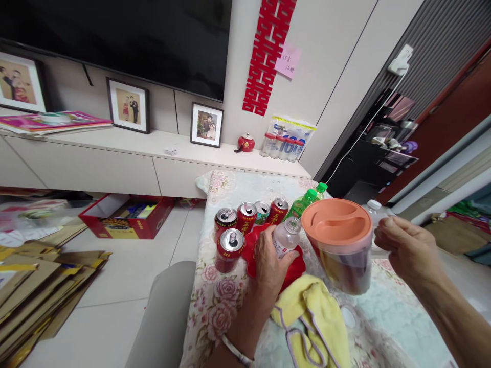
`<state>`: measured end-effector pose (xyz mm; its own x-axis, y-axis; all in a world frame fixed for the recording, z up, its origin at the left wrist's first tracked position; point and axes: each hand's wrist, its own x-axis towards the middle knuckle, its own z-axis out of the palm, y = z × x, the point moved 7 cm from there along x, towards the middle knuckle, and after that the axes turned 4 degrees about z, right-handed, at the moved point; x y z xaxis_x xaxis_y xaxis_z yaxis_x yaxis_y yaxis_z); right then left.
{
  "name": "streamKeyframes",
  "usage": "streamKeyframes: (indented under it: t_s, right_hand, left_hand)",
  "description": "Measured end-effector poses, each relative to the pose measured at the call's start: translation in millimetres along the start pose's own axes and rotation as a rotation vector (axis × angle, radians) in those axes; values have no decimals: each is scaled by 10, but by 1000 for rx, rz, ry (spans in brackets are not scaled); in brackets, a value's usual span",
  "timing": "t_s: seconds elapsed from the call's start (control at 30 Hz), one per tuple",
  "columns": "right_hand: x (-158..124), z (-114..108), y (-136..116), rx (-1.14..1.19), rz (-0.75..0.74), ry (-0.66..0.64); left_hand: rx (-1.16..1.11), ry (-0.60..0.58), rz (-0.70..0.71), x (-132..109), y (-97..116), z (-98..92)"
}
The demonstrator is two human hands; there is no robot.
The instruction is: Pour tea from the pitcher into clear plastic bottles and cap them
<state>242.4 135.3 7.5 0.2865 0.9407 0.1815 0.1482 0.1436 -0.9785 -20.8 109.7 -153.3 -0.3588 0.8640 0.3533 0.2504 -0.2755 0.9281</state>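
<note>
Right of centre in the frame, the pitcher (341,263) leans a little, its translucent body showing dark purplish and yellowish tones; whether these come from contents or from things behind it cannot be told. Its lid (337,225) is a matte orange round with a curved recess sunk into the top. The person's right hand (412,248), at the right of the frame, has its fingers curled closed round the pitcher's handle.

Near the centre, the left hand (270,260) is wrapped around a bottle (287,237), thumb on one side and fingers on the other. The bottle is clear plastic, tilted, with an uncapped ringed mouth close beside the pitcher and small red marks on its side. It is above a glossy red tray (296,269) with a wavy edge. Drink cans (230,250) stand just left of the tray, and a yellow cloth (320,317) with purple edging lies crumpled at lower centre.
</note>
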Motion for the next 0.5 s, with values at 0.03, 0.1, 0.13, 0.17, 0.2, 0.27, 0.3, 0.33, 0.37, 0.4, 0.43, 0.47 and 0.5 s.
streamKeyframes:
  t_s: [0.03,0.1,0.13,0.17,0.2,0.27,0.3,0.33,0.37,0.4,0.43,0.47,0.5]
  right_hand:
    - [0,6,-12,-5,1,-2]
    - [3,8,-35,-17,0,-1]
    - [7,4,-43,-25,-2,1]
    - [12,-3,-48,-32,-3,3]
    - [20,-12,-50,-39,-5,4]
    - [39,-35,-50,-50,-6,6]
    - [49,-49,-48,-54,-7,10]
    - [59,-64,-46,-57,-7,16]
    - [68,-79,-44,-62,-8,23]
    - [75,-95,-43,-67,-6,32]
    - [81,-108,-42,-72,-4,40]
    - [85,-118,-42,-78,-2,47]
    - [88,-124,-44,-83,1,50]
  left_hand:
    - [-1,0,4,-1,2,1]
    - [-2,-2,7,-4,4,6]
    - [-1,-3,7,-5,4,8]
    - [1,-4,7,-5,4,10]
    - [3,-4,6,-5,3,11]
    - [4,1,4,-4,0,12]
    - [2,6,4,-3,-2,11]
    - [-1,11,4,-3,-4,10]
    - [-4,14,6,-2,-6,10]
    - [-6,14,9,-1,-6,11]
    - [-6,13,12,-2,-6,12]
    - [-5,9,15,-2,-6,15]
    - [-4,4,15,-3,-7,17]
